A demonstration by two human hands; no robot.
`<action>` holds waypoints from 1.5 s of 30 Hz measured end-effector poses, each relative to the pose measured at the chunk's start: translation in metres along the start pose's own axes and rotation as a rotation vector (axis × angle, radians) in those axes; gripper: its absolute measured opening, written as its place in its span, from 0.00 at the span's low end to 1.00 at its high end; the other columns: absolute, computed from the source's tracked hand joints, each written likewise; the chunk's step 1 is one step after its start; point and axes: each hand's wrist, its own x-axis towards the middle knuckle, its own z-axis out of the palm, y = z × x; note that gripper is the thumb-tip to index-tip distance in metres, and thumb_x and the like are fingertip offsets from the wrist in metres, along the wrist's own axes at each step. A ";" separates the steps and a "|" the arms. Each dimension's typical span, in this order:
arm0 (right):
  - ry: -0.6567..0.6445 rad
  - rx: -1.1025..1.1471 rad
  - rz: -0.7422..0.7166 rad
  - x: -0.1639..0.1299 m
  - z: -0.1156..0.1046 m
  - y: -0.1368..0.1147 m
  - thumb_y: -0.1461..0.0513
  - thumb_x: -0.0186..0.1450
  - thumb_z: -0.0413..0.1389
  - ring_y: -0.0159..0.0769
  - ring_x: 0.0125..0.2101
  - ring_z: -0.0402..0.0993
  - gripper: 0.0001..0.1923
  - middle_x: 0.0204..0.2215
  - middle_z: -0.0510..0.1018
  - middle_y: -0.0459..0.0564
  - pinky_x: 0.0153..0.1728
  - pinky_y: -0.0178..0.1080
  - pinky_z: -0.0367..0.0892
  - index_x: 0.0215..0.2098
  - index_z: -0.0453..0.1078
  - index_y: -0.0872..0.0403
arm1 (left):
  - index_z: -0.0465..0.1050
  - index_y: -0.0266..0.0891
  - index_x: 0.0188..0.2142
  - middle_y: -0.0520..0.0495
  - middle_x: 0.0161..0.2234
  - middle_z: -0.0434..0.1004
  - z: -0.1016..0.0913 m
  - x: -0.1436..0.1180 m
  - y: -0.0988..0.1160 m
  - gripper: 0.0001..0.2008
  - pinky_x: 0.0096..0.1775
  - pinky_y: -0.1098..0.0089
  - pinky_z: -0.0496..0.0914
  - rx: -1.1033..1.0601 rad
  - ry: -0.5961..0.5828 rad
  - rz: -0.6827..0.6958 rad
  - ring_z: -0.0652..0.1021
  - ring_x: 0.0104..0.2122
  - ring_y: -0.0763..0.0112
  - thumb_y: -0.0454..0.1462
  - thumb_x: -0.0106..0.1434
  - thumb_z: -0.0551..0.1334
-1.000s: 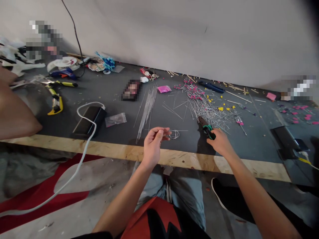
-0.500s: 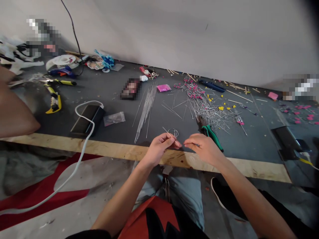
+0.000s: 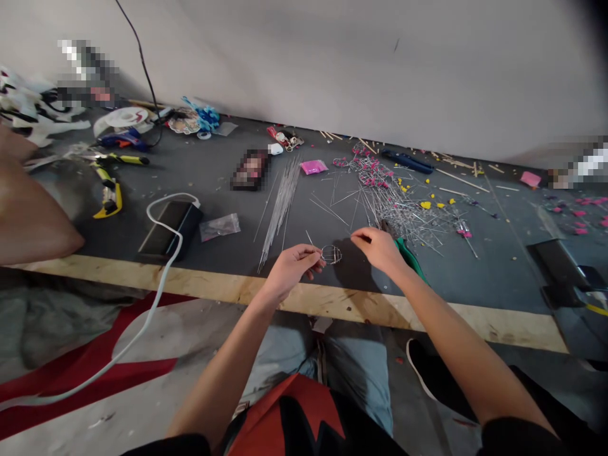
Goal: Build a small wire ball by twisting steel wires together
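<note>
Your left hand (image 3: 291, 269) pinched a thin silver wire (image 3: 310, 239) beside the small wire coil (image 3: 331, 254); your right hand (image 3: 377, 246), fingertips closed on the wire's far end, sat just right of it, above the dark work table (image 3: 209, 171).

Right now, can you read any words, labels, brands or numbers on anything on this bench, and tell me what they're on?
None can be read. The pink packet and yellow cutter show no legible print; several patches are pixelated.
</note>
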 end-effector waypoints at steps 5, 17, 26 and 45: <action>0.110 -0.087 0.048 0.033 0.006 -0.001 0.56 0.59 0.57 0.39 0.35 0.69 0.19 0.38 0.71 0.54 0.41 0.43 0.64 0.47 0.70 0.55 | 0.72 0.34 0.33 0.45 0.26 0.75 -0.014 0.008 -0.002 0.10 0.18 0.79 0.63 0.065 0.060 -0.053 0.74 0.23 0.75 0.40 0.55 0.64; -0.359 -0.016 -0.031 0.006 0.028 -0.029 0.63 0.56 0.60 0.35 0.31 0.70 0.16 0.32 0.75 0.48 0.31 0.36 0.60 0.44 0.69 0.51 | 0.73 0.35 0.32 0.45 0.25 0.76 -0.016 0.032 0.001 0.08 0.18 0.79 0.63 0.105 0.053 0.007 0.74 0.23 0.75 0.38 0.55 0.63; -0.142 0.462 0.152 0.023 0.024 -0.008 0.54 0.59 0.56 0.30 0.25 0.67 0.17 0.27 0.73 0.45 0.29 0.35 0.61 0.42 0.71 0.54 | 0.76 0.39 0.33 0.47 0.25 0.76 0.001 0.056 0.029 0.07 0.25 0.74 0.67 0.307 -0.114 0.177 0.74 0.24 0.73 0.38 0.57 0.60; 0.214 0.907 0.181 0.035 0.041 0.007 0.54 0.55 0.60 0.29 0.24 0.67 0.13 0.26 0.74 0.43 0.22 0.32 0.63 0.38 0.74 0.50 | 0.75 0.40 0.31 0.50 0.30 0.74 0.013 0.106 0.023 0.07 0.32 0.72 0.66 0.702 -0.237 0.463 0.73 0.28 0.75 0.36 0.59 0.57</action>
